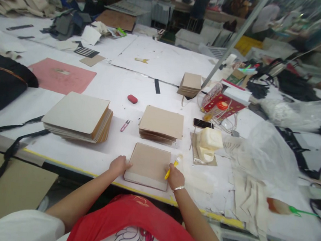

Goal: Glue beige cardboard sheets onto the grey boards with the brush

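Flat, square tan board (149, 164) at the table's (94, 156) near edge: left hand (119, 165) rests open-fingered against its left side; right hand (175, 177) grips a yellow-handled brush (173, 166) at its right side.

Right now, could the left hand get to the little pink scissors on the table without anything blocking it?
Probably yes. The left hand rests on the edge of the tan board, and the pink scissors lie just beyond it on bare white table, between the two stacks, with nothing in between.
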Available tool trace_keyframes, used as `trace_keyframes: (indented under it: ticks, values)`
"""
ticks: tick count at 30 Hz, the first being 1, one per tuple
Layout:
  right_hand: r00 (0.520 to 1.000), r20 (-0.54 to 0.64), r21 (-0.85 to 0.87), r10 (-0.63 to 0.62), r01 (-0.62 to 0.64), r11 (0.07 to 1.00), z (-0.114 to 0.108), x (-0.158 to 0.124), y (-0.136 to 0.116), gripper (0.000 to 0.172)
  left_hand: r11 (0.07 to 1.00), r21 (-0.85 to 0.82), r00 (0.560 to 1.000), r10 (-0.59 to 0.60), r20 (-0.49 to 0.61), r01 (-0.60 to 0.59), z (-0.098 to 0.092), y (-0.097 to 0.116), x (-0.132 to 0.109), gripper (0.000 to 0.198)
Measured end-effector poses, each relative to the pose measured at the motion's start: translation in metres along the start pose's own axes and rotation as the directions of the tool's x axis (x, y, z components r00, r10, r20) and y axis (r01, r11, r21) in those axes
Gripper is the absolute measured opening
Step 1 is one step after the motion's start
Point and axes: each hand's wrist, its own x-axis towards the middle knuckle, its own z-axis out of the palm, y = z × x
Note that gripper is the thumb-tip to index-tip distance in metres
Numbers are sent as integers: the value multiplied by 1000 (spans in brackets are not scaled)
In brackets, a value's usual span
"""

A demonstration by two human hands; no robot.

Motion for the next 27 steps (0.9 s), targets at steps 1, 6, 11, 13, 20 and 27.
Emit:
trace_keyframes:
  ticks: [1, 6, 11, 13, 20, 27]
  values:
    - [999, -44, 13, 14, -13, 1000, -8, 0, 1, 33, 995, 74, 996, 68, -59, -63, 0, 2, -1, 30]
    - [961, -257, 499, 104, 39, 866, -46, 15, -26, 43, 734, 263, 762, 648, 5, -626, 18, 16, -10, 37]
    - [992, 120, 887, 49, -129, 443, -35, 53, -105, 37, 661, 276, 697, 716, 48, -698, 37, 21, -13, 38]
    - [982, 169, 900, 81, -187, 394, -23, 63, -121, 29, 661, 281, 697, 716, 42, -696, 39, 21, -14, 38]
    - [952, 127, 898, 278, -229, 375, -13, 53, -48, 23, 656, 319, 700, 713, 32, -683, 45, 20, -15, 38]
    - [923, 16, 886, 384, -190, 422, -25, 18, 33, 33, 626, 382, 684, 730, 22, -680, 52, 19, -16, 37]
